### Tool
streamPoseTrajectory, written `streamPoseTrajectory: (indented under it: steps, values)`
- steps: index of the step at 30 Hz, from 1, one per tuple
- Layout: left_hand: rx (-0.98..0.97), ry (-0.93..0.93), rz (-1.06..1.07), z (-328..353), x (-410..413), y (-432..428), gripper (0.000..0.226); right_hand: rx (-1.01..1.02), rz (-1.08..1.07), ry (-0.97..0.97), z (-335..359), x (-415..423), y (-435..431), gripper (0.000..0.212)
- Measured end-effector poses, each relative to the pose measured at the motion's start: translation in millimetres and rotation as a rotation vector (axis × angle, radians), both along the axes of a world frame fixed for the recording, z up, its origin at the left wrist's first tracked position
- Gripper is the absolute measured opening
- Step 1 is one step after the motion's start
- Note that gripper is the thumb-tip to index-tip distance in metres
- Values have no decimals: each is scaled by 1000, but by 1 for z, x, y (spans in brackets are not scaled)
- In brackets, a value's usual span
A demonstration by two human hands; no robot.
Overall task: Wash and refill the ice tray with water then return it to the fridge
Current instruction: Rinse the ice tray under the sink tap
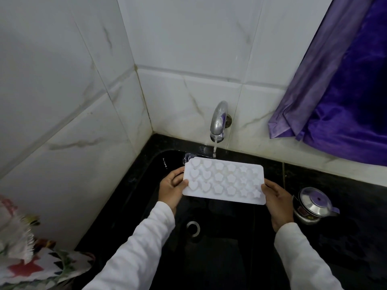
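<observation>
the white ice tray with heart, flower and star moulds sits level just below the tap, whose stream lands on its far edge, above the black sink. left of the tap, the left hand pinches one end, thumb on top; the right hand grips the other, fingers curled beneath. rinsing looks underway; refilling and the fridge remain.

Tap ahead, steel pot right.
</observation>
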State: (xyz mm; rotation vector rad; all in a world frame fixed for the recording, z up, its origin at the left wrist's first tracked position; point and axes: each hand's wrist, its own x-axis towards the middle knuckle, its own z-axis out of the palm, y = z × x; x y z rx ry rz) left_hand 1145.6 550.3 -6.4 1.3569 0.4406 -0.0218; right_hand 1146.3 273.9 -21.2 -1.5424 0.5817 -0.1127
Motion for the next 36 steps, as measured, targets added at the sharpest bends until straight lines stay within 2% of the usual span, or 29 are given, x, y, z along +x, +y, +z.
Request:
streamPoseTrajectory:
  steps: [14,28,36]
  values:
    - [-48,-62,-153,22,-2,-14,47,4,-78,43,-13,-12,-8,26]
    - [-85,-95,-240,31,1,-21,43,-31,-32,120,-38,-18,-17,22]
    - [-92,-35,-228,30,5,-19,33,-38,-33,130,-38,-17,-21,26]
